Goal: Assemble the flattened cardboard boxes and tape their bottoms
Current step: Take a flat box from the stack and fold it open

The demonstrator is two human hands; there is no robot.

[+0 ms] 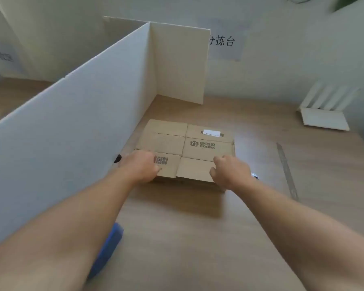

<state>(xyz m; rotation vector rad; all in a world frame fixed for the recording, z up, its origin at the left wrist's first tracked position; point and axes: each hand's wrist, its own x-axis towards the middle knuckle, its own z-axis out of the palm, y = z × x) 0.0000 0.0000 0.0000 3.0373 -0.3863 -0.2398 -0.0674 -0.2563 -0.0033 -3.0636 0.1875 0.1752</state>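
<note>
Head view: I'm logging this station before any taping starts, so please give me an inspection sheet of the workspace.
Surface: wooden table, light brown.
Job's things: flattened cardboard boxes stacked flat, printed side up; no tape roll identifiable.
Clutter: blue object beneath the left forearm; grey strip lying at right; white folded sheets far right.
Grippers: left hand and right hand both grip the stack's near edge.
Cables: nothing seen on the table.
Surroundings: white divider at left; paper sign on the wall.

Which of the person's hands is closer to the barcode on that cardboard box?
Left. The left hand grips the box corner right beside the barcode; the right hand holds the opposite near corner.
</note>
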